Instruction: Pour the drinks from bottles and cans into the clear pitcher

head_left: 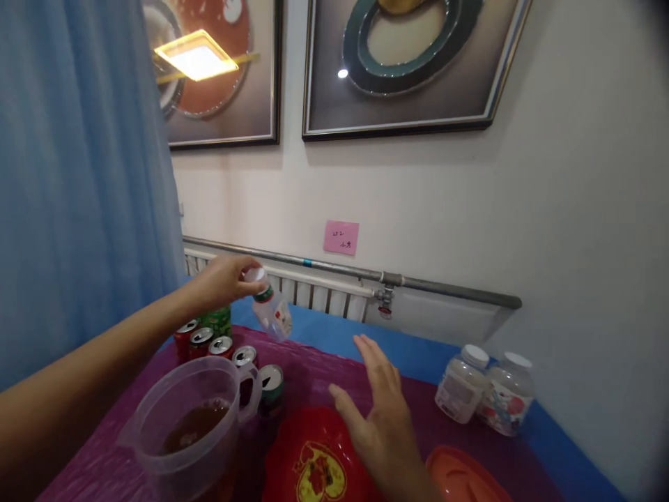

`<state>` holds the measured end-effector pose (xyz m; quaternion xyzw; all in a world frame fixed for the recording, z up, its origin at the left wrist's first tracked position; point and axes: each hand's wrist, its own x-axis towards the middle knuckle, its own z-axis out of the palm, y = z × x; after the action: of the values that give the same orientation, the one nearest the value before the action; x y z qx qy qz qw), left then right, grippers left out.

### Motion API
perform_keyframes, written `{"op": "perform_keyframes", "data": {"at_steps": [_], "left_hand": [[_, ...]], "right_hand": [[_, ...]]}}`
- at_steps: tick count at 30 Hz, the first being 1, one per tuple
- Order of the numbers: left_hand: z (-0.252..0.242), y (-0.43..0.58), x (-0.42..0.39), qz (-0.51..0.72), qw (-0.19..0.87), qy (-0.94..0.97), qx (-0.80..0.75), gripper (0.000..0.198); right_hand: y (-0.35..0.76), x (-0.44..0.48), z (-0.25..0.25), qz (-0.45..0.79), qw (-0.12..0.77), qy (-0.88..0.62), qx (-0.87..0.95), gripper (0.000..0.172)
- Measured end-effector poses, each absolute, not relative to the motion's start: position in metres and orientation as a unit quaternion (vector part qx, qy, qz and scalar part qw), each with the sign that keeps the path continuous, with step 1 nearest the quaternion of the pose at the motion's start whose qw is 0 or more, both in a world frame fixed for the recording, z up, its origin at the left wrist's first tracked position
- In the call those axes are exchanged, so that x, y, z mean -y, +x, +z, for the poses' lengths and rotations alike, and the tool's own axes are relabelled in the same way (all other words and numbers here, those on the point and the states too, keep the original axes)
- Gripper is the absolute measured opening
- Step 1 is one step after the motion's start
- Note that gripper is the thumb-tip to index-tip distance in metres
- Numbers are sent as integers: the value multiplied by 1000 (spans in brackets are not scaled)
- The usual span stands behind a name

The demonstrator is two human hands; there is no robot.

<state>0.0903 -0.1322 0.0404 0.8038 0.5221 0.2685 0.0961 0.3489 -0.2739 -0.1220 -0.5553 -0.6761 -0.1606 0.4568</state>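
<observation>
My left hand (228, 280) grips a clear plastic jar (274, 315) by its white lid, and the jar hangs tilted above the far side of the table. My right hand (380, 417) is held over a red tray (293, 446) with a yellow heart-shaped print, its fingers stretched out and nothing in them. Below my left forearm stands a translucent plastic pitcher (151, 404) holding some brown liquid. Several opened drink cans (221, 346) stand in a row behind the pitcher, and a green-topped can (271, 390) is beside its handle.
Two clear jars with white lids, a plainer jar (460, 390) and a fruit-labelled jar (506, 397), stand at the right. An orange-red plastic lid (465, 477) lies at the near edge. Behind the table run a radiator (318, 289) and a pipe (444, 287). A blue curtain (83, 174) hangs left.
</observation>
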Motion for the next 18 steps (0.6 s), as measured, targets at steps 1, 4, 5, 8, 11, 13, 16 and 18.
{"op": "perform_keyframes", "data": {"at_steps": [1,4,5,8,11,13,16,18], "left_hand": [[36,88,119,250,75,798,-544,41],[15,82,84,198,41,781,-591,32],[7,80,74,179,38,777,-602,31],[-13,76,49,129,53,774,-617,35],[-26,74,30,93,69,775,-621,40],[-33,73,20,81,66,773,-625,40],[-40,69,10,74,57,772,-629,39],[-44,65,5,73,60,772,-628,40]], "right_hand": [[354,273,-128,-156,455,-561,674,59],[365,268,-142,-140,444,-565,681,55],[367,267,-145,-136,445,-565,681,54],[372,262,-148,-136,447,-566,679,51],[376,258,-149,-140,429,-569,687,50],[377,257,-150,-137,419,-569,694,50],[376,256,-153,-131,415,-562,704,52],[375,256,-154,-130,413,-561,706,52]]}}
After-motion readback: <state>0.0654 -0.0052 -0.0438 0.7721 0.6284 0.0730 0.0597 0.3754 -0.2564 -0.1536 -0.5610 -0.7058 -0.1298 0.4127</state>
